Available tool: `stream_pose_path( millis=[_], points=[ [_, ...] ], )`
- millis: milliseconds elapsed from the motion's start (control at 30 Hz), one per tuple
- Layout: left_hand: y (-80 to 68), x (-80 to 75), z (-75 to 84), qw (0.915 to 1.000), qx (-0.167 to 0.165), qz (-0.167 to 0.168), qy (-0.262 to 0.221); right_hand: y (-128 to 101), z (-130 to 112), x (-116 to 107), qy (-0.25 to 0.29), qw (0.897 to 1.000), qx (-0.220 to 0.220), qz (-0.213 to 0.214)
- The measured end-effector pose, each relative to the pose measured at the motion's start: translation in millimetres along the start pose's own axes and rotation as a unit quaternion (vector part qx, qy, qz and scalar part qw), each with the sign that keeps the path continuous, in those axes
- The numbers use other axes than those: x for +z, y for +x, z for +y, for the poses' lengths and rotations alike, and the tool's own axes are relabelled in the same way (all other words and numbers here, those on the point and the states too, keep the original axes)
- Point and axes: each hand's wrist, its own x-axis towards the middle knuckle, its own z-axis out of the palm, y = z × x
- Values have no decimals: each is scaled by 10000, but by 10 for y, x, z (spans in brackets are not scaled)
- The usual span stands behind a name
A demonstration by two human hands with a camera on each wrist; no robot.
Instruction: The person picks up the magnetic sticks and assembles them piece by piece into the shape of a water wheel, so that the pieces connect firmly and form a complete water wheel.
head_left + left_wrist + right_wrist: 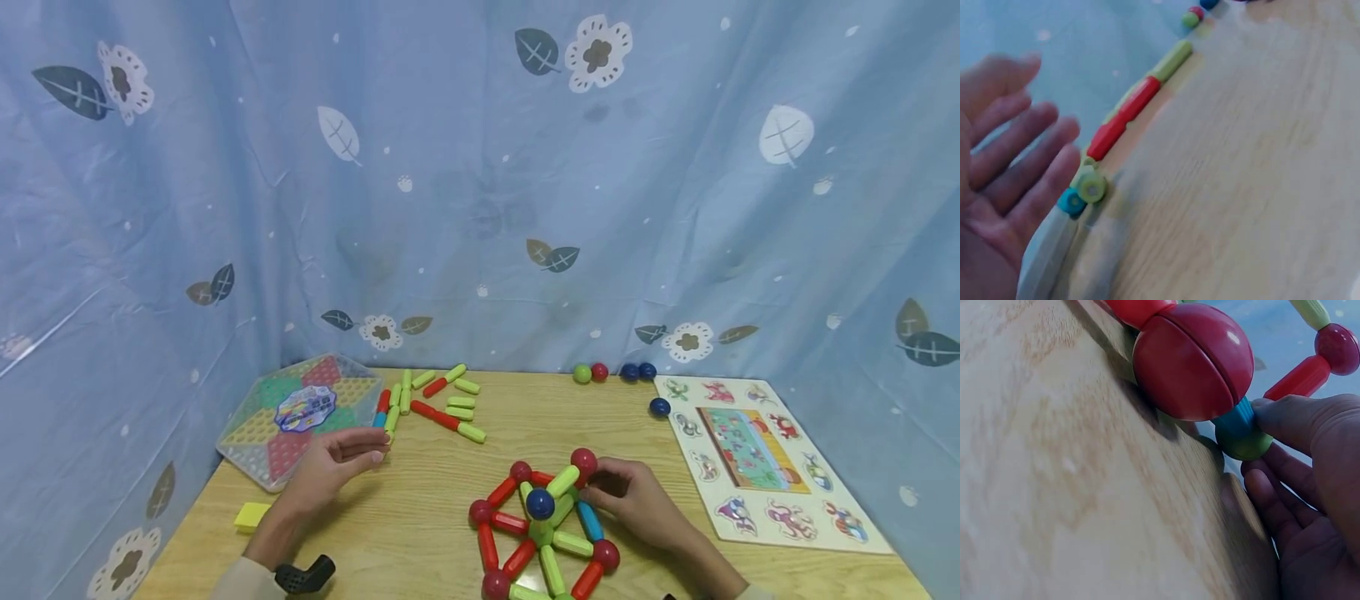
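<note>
A wheel-like frame of magnetic sticks and balls lies on the table, with red sticks, pale green sticks and a blue stick. Slanting sticks meet at a dark blue ball raised over its middle. At the frame's right side, my right hand pinches a green ball where the blue stick joins it; the thumb lies against that joint. My left hand hovers with loosely extended fingers beside several loose sticks, holding nothing. The left wrist view shows its palm and spread fingers.
A clear hexagonal box of coloured pieces lies at left, near a yellow block. More loose sticks lie at the back. Spare balls sit along the curtain. A picture puzzle board is at right.
</note>
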Motion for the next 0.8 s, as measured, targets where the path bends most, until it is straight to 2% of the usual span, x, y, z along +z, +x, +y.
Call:
stream_pose_path(
  millis=[67, 100, 167, 233, 300, 333, 400, 433, 533, 700, 800],
  points=[
    [31, 30, 19, 9971, -84, 491, 580, -7, 5, 3, -13, 10000, 49, 4],
    [53, 59, 32, 9923, -66, 731, 993, -11, 7, 4, -16, 10000, 66, 11],
    [94, 129, 59, 9754, 91, 1123, 1893, -17, 10, 7, 2, 10000, 93, 15],
    [128, 210, 80, 9508, 286, 1395, 2751, -17, 10, 11, 19, 10000, 92, 4],
    [152, 281, 86, 9267, 413, 1484, 3427, -14, 5, 16, 33, 10000, 88, -9],
    [158, 313, 89, 9182, 435, 1478, 3650, -12, 3, 18, 37, 10000, 91, -15],
    [163, 369, 106, 9044, 405, 1419, 4003, -9, -6, 20, 37, 9999, 108, -26],
    [161, 390, 123, 9005, 364, 1379, 4109, -8, -10, 19, 42, 9999, 118, -29],
    [138, 433, 183, 8970, 160, 1222, 4245, -5, -19, 16, 42, 9999, 148, -26],
    [64, 471, 284, 9053, -216, 789, 4167, -2, -21, 13, 36, 9999, 141, -11],
    [20, 491, 321, 9078, -177, 778, 4117, -5, -15, 11, 59, 9999, 116, -28]
  ],
)
